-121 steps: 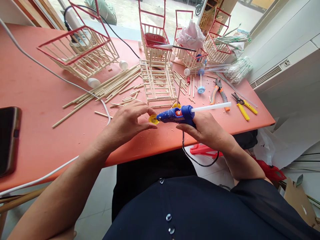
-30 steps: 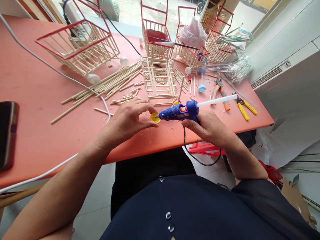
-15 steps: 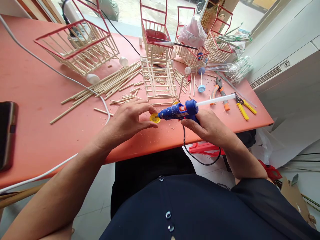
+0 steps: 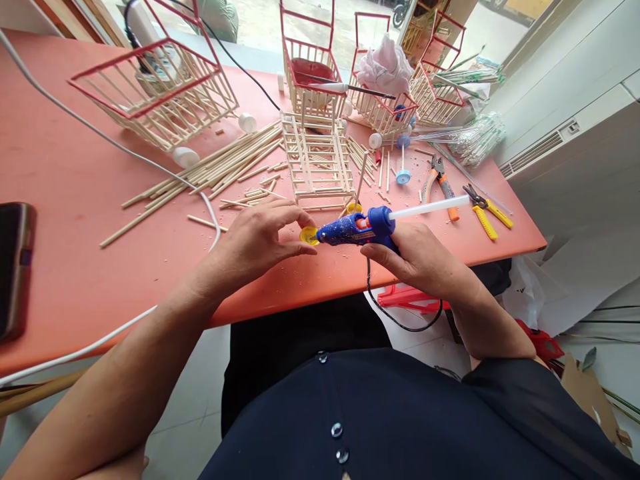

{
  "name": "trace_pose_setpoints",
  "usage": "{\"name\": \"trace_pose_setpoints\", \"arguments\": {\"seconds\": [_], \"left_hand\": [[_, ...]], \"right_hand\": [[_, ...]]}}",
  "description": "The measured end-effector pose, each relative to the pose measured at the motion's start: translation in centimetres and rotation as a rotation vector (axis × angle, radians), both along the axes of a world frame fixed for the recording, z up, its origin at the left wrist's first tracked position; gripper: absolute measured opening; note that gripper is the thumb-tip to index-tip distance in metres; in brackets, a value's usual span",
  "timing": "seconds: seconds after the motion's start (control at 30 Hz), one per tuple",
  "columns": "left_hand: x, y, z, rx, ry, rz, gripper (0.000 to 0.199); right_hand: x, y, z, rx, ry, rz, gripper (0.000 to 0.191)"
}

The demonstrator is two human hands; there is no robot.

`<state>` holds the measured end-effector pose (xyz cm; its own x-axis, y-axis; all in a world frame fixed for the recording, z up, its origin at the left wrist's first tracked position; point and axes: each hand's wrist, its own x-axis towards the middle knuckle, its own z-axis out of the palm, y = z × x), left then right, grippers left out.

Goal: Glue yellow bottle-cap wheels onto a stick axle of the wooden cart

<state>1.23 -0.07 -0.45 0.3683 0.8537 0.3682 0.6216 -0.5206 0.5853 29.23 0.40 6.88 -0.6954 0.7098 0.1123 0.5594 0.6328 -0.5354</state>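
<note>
My left hand [image 4: 260,240] pinches a small yellow bottle cap [image 4: 309,235] between thumb and forefinger, its hollow side facing up. A blue glue gun [image 4: 350,227] is in my right hand [image 4: 420,257], its nozzle pointing left into the cap. From the gun's back end sticks a white glue stick [image 4: 430,207]. A second yellow cap [image 4: 354,208] with a wooden stick [image 4: 361,177] rising by it is partly hidden behind the gun. Just beyond lies a frame of glued wooden sticks [image 4: 320,160].
Loose wooden sticks [image 4: 215,170] lie left of the frame. Red-rimmed stick carts [image 4: 155,93] stand along the back. Orange-handled pliers [image 4: 440,187] and yellow-handled cutters [image 4: 487,212] lie at the right. A phone [image 4: 15,270] and a white cable [image 4: 100,120] are at the left.
The glue gun has shifted and tilted slightly in my right hand, its back end and glue stick now a little lower. My left hand and the cap stay nearly in place.
</note>
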Motion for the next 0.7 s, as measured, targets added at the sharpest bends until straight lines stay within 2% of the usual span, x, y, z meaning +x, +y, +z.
{"name": "trace_pose_setpoints", "arguments": {"seconds": [0.33, 0.7], "left_hand": [[-0.01, 0.05, -0.05, -0.011, -0.001, -0.008, 0.028], [0.06, -0.09, 0.08, -0.013, -0.007, 0.01, 0.036]], "right_hand": [[0.08, 0.35, -0.34, 0.072, 0.024, 0.026, 0.038], [0.31, -0.23, -0.01, 0.099, 0.0, 0.038, 0.039]]}}
